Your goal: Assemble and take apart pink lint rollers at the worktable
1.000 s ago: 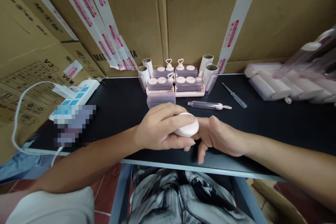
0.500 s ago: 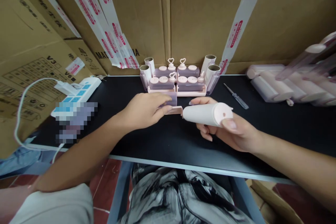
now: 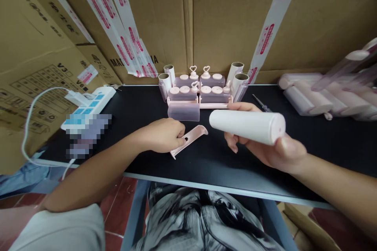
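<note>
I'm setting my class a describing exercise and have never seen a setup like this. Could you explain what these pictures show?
There is no machine here, only bare-handed work, filmed by a camera worn on the person's head, looking forward and down. The right hand holds a white tube. The left hand is at a pink bracket; whether it grips it is unclear. On the black table also sit open-topped white tubes, a screwdriver, pink cases at right and a power strip at left.

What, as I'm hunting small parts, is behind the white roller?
Beyond the roller, fingers of the right hand, part of a screwdriver and tabletop show. The handle's end and anything else covered can't be seen.
</note>
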Available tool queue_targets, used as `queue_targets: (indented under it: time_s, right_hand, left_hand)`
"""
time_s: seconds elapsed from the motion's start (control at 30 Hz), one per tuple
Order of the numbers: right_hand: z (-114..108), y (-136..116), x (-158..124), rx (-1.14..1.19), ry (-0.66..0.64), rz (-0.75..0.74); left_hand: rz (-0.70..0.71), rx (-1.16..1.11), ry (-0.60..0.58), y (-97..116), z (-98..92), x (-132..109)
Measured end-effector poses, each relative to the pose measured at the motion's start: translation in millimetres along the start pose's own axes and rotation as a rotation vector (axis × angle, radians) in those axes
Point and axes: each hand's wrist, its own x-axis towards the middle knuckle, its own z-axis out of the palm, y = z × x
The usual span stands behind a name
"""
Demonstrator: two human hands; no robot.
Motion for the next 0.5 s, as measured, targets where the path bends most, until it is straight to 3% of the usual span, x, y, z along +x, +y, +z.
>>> queue_targets:
  time_s: [0.13,0.27,0.4,0.5]
  right_hand:
    - [-8,6,-4,-0.519,-0.14,-0.252]
    - [-8,10,0,-0.893,-0.296,-0.514]
    - [-4,11,3,-1.038,-0.252,-0.622]
    - [-2,11,3,-1.098,-0.186,-0.669]
  left_hand:
    - [-0.031,-0.22,0.038,-1,2.9,7]
    - [-0.004,-0.405,0.254,9,11.0,9]
    - [0.077,-0.558,0.426,23,17.1,5]
    - [0.17,-0.703,0.418,28,22.7,3]
